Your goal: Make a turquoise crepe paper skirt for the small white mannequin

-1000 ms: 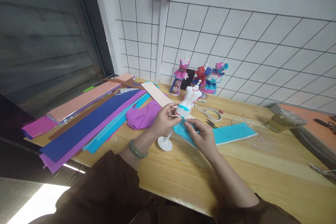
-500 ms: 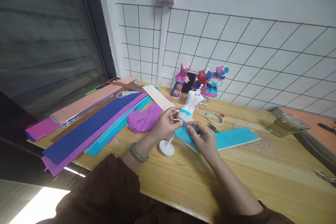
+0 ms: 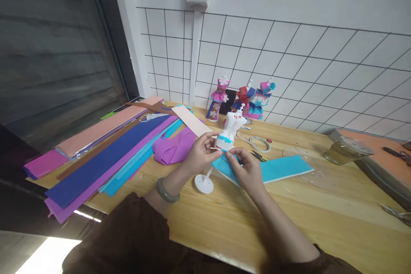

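Observation:
A small white dress-form mannequin (image 3: 233, 125) on a round white base (image 3: 204, 184) tilts over the table. Blue scraps circle its hips, and red bits mark its chest. My left hand (image 3: 203, 152) is closed around the lower side of the mannequin, its thumb near the bottom edge. With thumb and index finger, my right hand (image 3: 245, 169) pinches a blue crepe paper strip (image 3: 285, 169) against that bottom edge. The strip runs under my right hand and out to the right; its gathered end between the fingertips is partly hidden.
Stacked crepe paper strips (image 3: 112, 158) cover the table's left side, near a folded purple piece (image 3: 175, 145). Behind stand several dressed mannequins (image 3: 220, 96). A tape roll (image 3: 260, 144), yellow-black scissors (image 3: 257, 156) and a glass jar (image 3: 348, 150) sit to the right.
The view has shifted slightly, so everything sits a little further left. Both hands keep nearly the same hold on the mannequin and the blue strip.

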A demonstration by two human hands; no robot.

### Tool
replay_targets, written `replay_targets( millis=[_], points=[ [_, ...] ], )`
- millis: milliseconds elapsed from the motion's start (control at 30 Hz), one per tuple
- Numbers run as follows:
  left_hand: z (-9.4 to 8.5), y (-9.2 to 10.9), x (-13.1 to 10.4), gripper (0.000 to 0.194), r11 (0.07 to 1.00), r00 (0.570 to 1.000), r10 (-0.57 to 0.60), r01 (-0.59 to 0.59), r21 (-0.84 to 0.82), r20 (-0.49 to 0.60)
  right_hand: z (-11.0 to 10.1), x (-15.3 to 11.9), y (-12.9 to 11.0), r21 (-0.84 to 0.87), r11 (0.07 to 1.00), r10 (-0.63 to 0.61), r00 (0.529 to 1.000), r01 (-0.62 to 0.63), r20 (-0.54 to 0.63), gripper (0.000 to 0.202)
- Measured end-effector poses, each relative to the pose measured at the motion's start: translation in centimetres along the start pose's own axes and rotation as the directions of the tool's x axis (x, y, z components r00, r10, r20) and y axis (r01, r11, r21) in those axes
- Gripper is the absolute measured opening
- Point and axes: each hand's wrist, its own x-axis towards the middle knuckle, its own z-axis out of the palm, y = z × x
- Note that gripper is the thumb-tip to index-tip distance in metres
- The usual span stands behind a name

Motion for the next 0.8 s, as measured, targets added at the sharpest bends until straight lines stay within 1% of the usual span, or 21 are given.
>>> replay_targets(
  millis=[133, 233, 433, 500, 600, 667, 700, 733, 767, 800],
  points=[
    [-0.07, -0.11, -0.07, 0.053, 1.0, 1.0, 0.008, -0.007, -0.015, 0.02, 0.03, 0.02, -0.05, -0.013, 1.0, -0.008, 1.0, 0.008, -0.016, 0.023],
    [-0.07, -0.11, -0.09, 0.053, 1.0, 1.0, 0.009, -0.009, -0.012, 0.026, 0.14, 0.02, -0.1, 0.021, 1.0, -0.013, 1.0, 0.013, -0.011, 0.022],
    [0.17, 0.16, -0.11, 0.05, 1.0, 1.0, 0.012, -0.012, 0.001, -0.019, 0.5, -0.07, -0.25, 0.137, 0.99, 0.021, 1.0, -0.019, -0.013, 0.022],
    [0.24, 0.31, -0.15, 0.051, 1.0, 0.999, -0.001, 0.001, 0.007, -0.034, 0.61, -0.13, -0.18, 0.136, 0.991, 0.013, 1.0, -0.012, -0.006, 0.023],
    [0.22, 0.55, -0.17, 0.051, 1.0, 0.998, -0.023, 0.023, -0.001, -0.058, 0.65, -0.19, 0.0, 0.09, 0.996, -0.019, 1.0, 0.021, -0.013, 0.022],
    [0.11, 0.69, -0.1, 0.052, 0.999, 0.996, -0.03, 0.029, -0.014, -0.085, 0.54, -0.21, 0.07, 0.015, 0.994, -0.106, 0.993, 0.107, -0.042, 0.019],
    [0.04, 0.74, -0.04, 0.052, 0.999, 0.994, -0.031, 0.03, -0.02, -0.106, 0.45, -0.22, 0.05, -0.049, 0.982, -0.186, 0.981, 0.183, -0.06, 0.018],
    [-0.05, 0.76, 0.03, 0.052, 0.999, 0.991, -0.035, 0.032, -0.026, -0.13, 0.34, -0.24, -0.01, -0.133, 0.953, -0.282, 0.957, 0.272, -0.07, 0.02],
    [-0.14, 0.75, 0.1, 0.051, 0.999, 0.987, -0.044, 0.039, -0.036, -0.158, 0.24, -0.28, -0.12, -0.229, 0.904, -0.384, 0.921, 0.361, -0.065, 0.024],
    [-0.22, 0.71, 0.18, 0.051, 0.998, 0.98, -0.06, 0.052, -0.047, -0.189, 0.18, -0.34, -0.25, -0.323, 0.836, -0.48, 0.877, 0.444, -0.036, 0.029]
  ],
)
